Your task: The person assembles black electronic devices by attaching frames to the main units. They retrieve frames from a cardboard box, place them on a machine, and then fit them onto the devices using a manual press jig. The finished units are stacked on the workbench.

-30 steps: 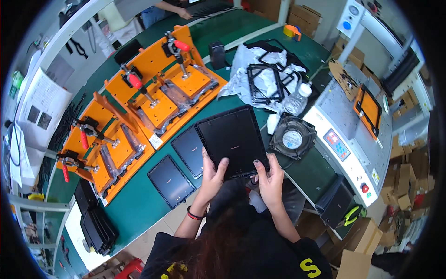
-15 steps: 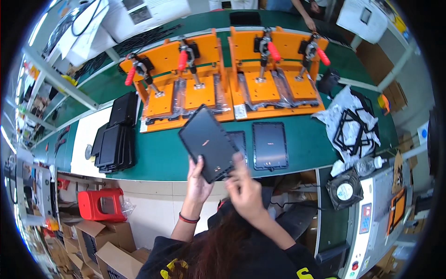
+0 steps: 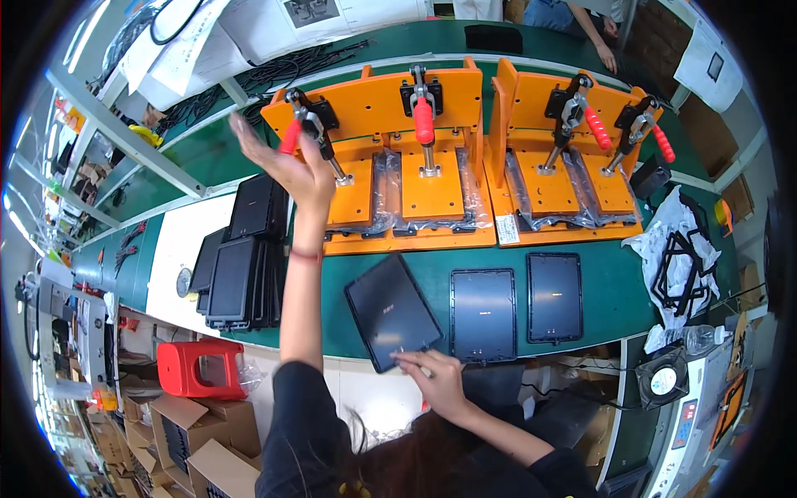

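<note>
My left hand (image 3: 290,170) is raised at the leftmost toggle clamp, its fingers apart beside the red handle (image 3: 290,138); whether it touches the handle I cannot tell. My right hand (image 3: 436,382) pinches the near corner of a black tablet-shaped panel (image 3: 390,307), which sits slanted by the table's front edge. A thin stick-like object also shows among those fingers, too small to name. To the right of that panel lie two similar ones, a middle panel (image 3: 483,315) and a right panel (image 3: 554,297). Orange clamping fixtures (image 3: 365,104) stand behind them, with film-covered pieces under their pressing plates.
Black panels (image 3: 237,278) are stacked on the left of the green table (image 3: 332,286). Black frames (image 3: 685,270) lie on white wrapping at the right, near a fan (image 3: 662,380). A red stool (image 3: 199,369) and cardboard boxes stand lower left. Another person's hand (image 3: 608,58) rests beyond the fixtures.
The panel held up before is now lowered toward the table's front edge. My left hand has left it and risen to the left clamp. The view has shifted, showing the two other panels fully.
</note>
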### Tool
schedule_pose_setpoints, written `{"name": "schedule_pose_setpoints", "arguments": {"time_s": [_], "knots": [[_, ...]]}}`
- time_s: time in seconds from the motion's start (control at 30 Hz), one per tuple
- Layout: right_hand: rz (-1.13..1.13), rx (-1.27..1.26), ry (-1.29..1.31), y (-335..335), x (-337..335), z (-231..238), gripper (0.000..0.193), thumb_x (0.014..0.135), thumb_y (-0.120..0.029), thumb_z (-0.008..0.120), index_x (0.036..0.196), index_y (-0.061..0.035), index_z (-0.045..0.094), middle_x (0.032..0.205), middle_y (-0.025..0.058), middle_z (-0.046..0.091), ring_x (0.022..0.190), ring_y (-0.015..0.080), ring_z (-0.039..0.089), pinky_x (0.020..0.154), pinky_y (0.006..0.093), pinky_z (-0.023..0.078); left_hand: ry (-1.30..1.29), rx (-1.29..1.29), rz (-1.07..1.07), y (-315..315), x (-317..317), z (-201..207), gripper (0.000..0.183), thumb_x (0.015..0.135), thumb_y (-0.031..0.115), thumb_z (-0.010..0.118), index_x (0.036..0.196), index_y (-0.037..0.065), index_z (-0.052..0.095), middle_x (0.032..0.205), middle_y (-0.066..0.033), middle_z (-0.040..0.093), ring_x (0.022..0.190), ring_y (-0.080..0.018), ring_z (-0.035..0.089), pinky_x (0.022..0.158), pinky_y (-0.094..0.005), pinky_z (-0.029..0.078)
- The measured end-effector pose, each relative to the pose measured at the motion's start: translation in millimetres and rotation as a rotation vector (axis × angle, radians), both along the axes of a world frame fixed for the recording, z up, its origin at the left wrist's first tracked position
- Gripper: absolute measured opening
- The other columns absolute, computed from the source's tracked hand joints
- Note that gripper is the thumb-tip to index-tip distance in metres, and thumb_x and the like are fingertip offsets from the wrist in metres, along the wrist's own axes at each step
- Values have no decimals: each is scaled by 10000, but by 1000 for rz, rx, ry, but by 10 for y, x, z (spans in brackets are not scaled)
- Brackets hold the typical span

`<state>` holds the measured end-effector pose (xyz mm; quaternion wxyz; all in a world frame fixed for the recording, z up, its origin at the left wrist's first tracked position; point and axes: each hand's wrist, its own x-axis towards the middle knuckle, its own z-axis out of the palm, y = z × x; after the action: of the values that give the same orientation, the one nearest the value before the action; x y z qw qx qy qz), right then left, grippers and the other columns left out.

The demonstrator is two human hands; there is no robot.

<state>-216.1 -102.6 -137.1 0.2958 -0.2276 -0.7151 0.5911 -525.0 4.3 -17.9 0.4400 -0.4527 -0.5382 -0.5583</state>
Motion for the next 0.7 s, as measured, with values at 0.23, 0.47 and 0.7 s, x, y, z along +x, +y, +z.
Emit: {"name": "schedule_pose_setpoints", "arguments": {"time_s": [0.23, 0.47, 0.7], "knots": [[-24, 34, -33, -106, -127, -165, 204, 814, -63, 668, 1014, -54, 709, 922, 81, 707, 691, 176, 624, 636, 272, 502, 449, -589, 424, 710, -1278, 1106, 497, 918, 286, 480, 1295, -37, 452, 1258, -242, 502, 1222, -347, 432, 1033, -403, 333], [-91, -54, 141, 119, -803, -204, 215, 801, -57, 672, 1012, -57, 709, 886, 81, 704, 646, 177, 604, 630, 278, 492, -322, -826, -473, 866, -1243, 1110, 686, 965, 531, 332, 1424, 20, 332, 1489, -131, 307, 1369, -232, 290, 1124, -342, 185], [-86, 85, 360, 42, -1438, 183, 204, 776, -73, 710, 980, -81, 723, 910, 86, 710, 602, 154, 610, 586, 264, 485, -655, -375, -474, -700, -239, 526, 529, 1007, 400, 338, 1396, 41, 344, 1384, -145, 435, 1336, -217, 350, 1094, -349, 243]]}}
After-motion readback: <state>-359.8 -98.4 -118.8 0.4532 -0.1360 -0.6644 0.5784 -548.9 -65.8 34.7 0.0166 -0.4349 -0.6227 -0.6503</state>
